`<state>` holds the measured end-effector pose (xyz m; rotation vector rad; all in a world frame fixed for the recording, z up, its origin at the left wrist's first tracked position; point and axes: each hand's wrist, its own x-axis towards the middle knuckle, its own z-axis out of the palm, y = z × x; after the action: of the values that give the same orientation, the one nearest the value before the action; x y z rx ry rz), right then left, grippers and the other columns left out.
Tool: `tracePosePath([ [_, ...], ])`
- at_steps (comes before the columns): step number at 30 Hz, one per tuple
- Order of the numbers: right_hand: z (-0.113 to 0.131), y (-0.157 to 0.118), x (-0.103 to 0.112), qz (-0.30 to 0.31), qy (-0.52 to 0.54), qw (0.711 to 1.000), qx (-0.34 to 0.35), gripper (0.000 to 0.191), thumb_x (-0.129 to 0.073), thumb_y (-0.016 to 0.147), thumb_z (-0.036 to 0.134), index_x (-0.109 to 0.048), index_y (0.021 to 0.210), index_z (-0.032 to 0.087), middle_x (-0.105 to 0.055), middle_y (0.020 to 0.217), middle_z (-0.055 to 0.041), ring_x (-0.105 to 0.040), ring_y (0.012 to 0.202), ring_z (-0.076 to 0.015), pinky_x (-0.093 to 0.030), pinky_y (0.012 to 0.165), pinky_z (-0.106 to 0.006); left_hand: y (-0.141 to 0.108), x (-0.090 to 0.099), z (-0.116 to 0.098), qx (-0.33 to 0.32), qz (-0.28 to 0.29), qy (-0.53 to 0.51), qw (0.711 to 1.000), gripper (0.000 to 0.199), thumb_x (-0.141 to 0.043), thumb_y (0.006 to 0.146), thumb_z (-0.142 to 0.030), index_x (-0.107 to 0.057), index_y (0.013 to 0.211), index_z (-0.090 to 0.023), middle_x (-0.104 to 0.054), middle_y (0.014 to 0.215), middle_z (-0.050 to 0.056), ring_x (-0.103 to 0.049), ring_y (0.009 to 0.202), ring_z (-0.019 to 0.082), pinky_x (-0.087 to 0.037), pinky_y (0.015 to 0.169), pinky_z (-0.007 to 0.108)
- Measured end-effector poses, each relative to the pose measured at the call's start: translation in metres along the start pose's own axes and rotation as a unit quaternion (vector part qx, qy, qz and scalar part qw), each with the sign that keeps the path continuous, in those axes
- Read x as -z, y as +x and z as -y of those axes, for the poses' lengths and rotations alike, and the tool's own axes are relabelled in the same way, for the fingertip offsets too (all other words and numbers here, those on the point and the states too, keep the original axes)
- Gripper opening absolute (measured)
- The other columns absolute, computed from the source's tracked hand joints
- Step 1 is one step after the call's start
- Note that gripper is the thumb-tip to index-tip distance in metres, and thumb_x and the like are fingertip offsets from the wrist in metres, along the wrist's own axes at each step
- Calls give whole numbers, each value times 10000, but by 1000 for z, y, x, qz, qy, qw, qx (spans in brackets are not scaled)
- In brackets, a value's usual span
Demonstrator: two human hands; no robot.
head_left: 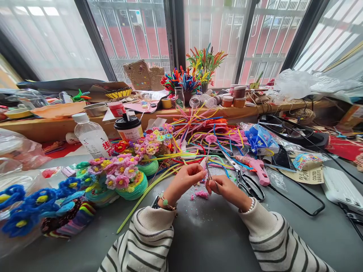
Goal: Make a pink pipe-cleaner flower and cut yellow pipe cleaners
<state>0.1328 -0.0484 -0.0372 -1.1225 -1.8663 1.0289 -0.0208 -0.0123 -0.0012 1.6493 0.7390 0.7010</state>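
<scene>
Both my hands meet over the grey table (195, 241). My right hand (224, 189) is closed around the handles of a small pair of scissors (209, 173), blades pointing up and away from me. Just beside the blades, the fingertips of my left hand (190, 179) pinch together; what sits between them is too small to make out. Beyond the blade tips is a pink fuzzy flower (210, 139) with a thin stem running toward my fingers. Pink fluff scraps (202, 194) lie below my hands among small specks.
Large black-handled scissors (246, 181) and a pink glue gun (259, 170) with a black cable lie right. Pipe cleaners (198, 128) are heaped ahead. Fuzzy flower pots (127, 177), a plastic bottle (92, 134) and a lidded cup (129, 130) stand left. A white power strip-like box (343, 189) sits far right.
</scene>
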Motion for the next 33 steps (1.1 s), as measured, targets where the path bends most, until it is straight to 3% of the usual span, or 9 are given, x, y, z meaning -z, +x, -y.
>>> tracePosePath([
  [9, 7, 0, 3, -49, -10, 999, 7, 435, -389, 762, 502, -451, 505, 157, -421, 527, 27, -390, 530, -92, -288, 527, -212, -1, 0, -6, 10, -1, -45, 999, 220, -493, 717, -326, -513, 621, -130, -415, 520, -47, -362, 503, 61, -285, 504, 189],
  [18, 4, 1, 0, -17, 0, 999, 42, 542, -282, 724, 625, -486, 551, 153, -407, 553, 14, -373, 535, -101, -295, 511, -223, -2, 0, -7, 6, 16, -73, 997, 227, -532, 698, -316, -484, 578, -129, -409, 512, -51, -357, 499, 53, -283, 501, 185],
  [25, 2, -1, -1, 5, 20, 999, 32, 575, -192, 700, 670, -455, 650, 161, -352, 567, 29, -316, 518, -89, -266, 467, -207, -2, -2, -5, -8, 30, -68, 997, 218, -526, 705, -318, -476, 592, -138, -472, 507, -43, -419, 482, 60, -282, 482, 188],
  [33, 3, 0, -1, 27, -33, 998, 35, 607, -165, 719, 653, -472, 585, 147, -375, 548, 28, -342, 526, -91, -278, 501, -221, 0, -2, -3, -6, 0, -23, 1000, 255, -577, 642, -353, -463, 571, -136, -435, 522, -51, -359, 485, 52, -251, 462, 191],
])
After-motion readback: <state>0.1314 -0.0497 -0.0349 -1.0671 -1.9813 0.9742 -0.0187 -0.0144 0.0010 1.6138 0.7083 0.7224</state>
